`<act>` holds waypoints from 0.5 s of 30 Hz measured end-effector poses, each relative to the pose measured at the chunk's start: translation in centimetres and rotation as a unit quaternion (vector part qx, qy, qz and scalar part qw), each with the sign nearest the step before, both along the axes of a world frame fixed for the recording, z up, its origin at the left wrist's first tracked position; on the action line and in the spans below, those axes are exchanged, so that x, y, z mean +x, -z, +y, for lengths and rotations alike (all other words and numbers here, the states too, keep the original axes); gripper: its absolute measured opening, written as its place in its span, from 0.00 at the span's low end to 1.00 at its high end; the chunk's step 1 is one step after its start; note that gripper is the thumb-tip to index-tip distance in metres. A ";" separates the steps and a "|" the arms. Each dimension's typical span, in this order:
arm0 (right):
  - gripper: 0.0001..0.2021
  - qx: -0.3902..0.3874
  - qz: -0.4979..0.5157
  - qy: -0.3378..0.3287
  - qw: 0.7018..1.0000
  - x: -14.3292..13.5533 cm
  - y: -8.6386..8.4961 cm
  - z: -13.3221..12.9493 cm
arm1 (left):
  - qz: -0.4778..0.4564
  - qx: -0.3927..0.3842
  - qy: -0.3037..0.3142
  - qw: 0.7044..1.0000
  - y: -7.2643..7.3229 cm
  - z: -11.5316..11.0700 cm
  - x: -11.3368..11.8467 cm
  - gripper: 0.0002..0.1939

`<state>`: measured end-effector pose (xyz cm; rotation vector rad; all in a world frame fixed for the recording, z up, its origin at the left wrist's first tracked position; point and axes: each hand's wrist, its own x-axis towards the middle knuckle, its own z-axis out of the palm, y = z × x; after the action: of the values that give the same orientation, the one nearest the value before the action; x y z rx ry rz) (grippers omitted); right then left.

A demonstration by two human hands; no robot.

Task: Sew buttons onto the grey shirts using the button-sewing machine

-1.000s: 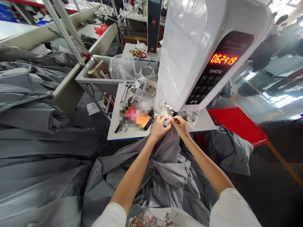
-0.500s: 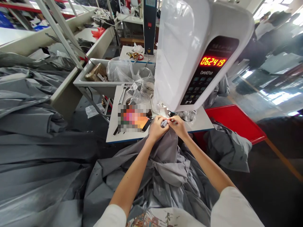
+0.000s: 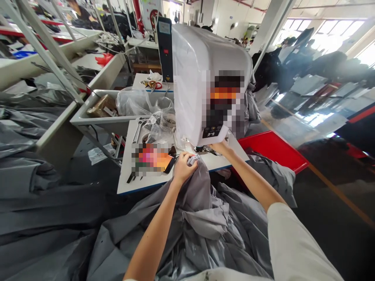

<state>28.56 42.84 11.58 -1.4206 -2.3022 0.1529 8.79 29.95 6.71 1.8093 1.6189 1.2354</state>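
My left hand (image 3: 185,167) is closed on a bunched edge of grey fabric (image 3: 202,185), just in front of the white machine (image 3: 190,84). From there the cloth hangs off the table's front edge and spreads in folds over my lap. My right hand (image 3: 220,147) reaches in under the right side of the machine head, close to some small dark parts (image 3: 202,149) on the tabletop. The machine head and the hand's own angle hide its fingertips, so whatever it touches cannot be made out.
Left on the white table (image 3: 124,177) lie a phone (image 3: 169,166), a wrench (image 3: 138,130) and clear plastic bags (image 3: 159,127). Behind stands a grey trough (image 3: 84,113) with a brown packet. A red tray (image 3: 275,148) is at the right. Grey cloth heaps (image 3: 43,218) fill the left side.
My right hand has left the fabric edge and moved right, beneath the machine head. My left hand keeps its hold on the cloth. The view has tilted up and turned slightly right.
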 end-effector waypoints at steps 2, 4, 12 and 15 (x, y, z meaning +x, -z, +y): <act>0.07 0.000 -0.015 -0.003 1.000 -0.6 0.3 0.3 | 0.000 0.002 0.003 1.000 0.0 0.0 0.0 0.11; 0.06 0.005 -0.017 0.004 1.000 -0.8 0.5 0.2 | 0.000 0.005 0.005 1.000 0.0 0.0 -0.1 0.11; 0.06 -0.010 0.004 0.015 1.000 0.0 0.8 -0.2 | -0.005 0.005 0.004 1.000 0.1 0.1 0.0 0.11; 0.07 -0.021 0.023 0.011 0.999 0.1 1.0 0.3 | -0.002 0.004 0.001 1.000 0.2 0.2 0.0 0.11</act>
<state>28.70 43.10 10.54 -1.4473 -2.2585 0.2272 8.77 30.11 6.46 1.8118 1.6121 1.2463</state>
